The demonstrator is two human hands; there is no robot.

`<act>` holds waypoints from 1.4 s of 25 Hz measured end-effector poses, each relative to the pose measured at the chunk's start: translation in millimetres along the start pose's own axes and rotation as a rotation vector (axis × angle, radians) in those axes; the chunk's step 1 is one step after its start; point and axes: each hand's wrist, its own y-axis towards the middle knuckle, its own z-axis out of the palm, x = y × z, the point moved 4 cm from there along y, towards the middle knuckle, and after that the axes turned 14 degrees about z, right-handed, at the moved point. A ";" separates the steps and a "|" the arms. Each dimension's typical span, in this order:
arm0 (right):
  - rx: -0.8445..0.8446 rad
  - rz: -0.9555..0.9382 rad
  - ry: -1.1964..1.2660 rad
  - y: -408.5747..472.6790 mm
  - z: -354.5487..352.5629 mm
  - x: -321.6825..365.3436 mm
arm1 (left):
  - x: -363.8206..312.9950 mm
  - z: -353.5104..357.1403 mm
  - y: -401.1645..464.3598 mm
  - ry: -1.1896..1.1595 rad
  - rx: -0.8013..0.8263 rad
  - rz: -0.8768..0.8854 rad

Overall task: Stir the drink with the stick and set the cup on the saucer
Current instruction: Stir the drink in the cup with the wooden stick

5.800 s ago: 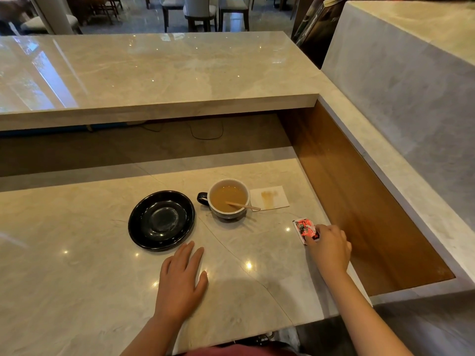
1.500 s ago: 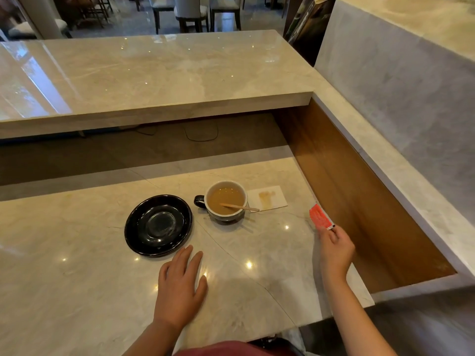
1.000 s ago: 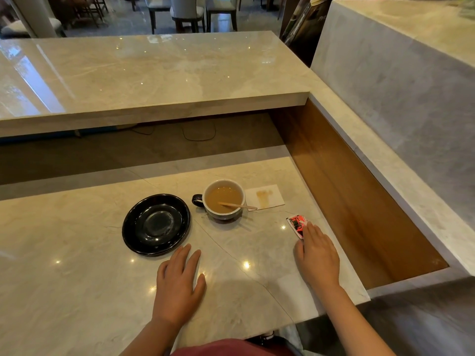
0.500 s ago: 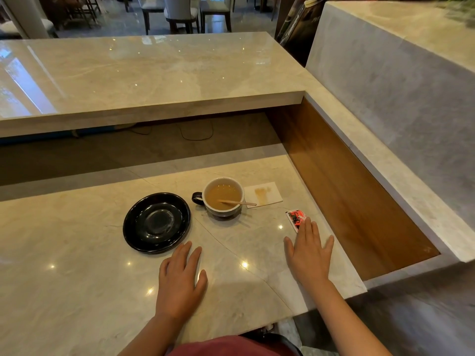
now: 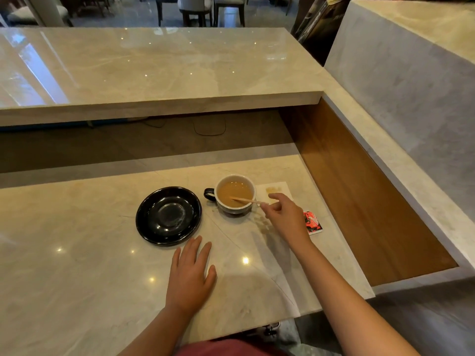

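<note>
Right now my right hand (image 5: 284, 217) is at the outer end of the stick (image 5: 248, 200), thumb and forefinger closing toward it; whether they already pinch the wood or only touch it I cannot tell. The stick lies slanted across the rim of the cup (image 5: 235, 195), its far end dipped in the tan drink and its free end pointing toward 4 o'clock. The cup stands on the marble counter (image 5: 77, 265), handle toward 9 o'clock, and the black saucer (image 5: 169, 216) sits bare just beside it at 9 o'clock, not touching.

My left hand (image 5: 190, 274) lies flat on the counter, fingers spread, holding nothing, at 6 o'clock from the saucer. A stained napkin (image 5: 281, 188) lies at 3 o'clock from the cup, and a red packet (image 5: 312, 223) shows just past my right knuckles.

I judge this the start of stirring. Next I need a firm pinch and small circles kept inside the rim, perhaps with my left hand steadying the handle.
</note>
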 end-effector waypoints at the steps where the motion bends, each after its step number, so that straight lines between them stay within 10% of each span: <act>1: -0.016 0.049 0.036 7.0 3.5 1.2 | 0.4 0.2 -0.4 -0.004 -0.010 0.004; 13: -0.058 0.036 0.441 28.1 24.5 35.1 | 2.1 -0.1 0.2 -0.020 -0.036 0.004; 23: -0.185 -0.605 -0.147 25.4 3.5 37.7 | 2.1 1.3 0.3 -0.031 -0.033 0.007; 35: -0.056 -0.187 0.323 -2.5 24.9 9.9 | 3.8 4.5 1.1 -0.015 0.013 0.007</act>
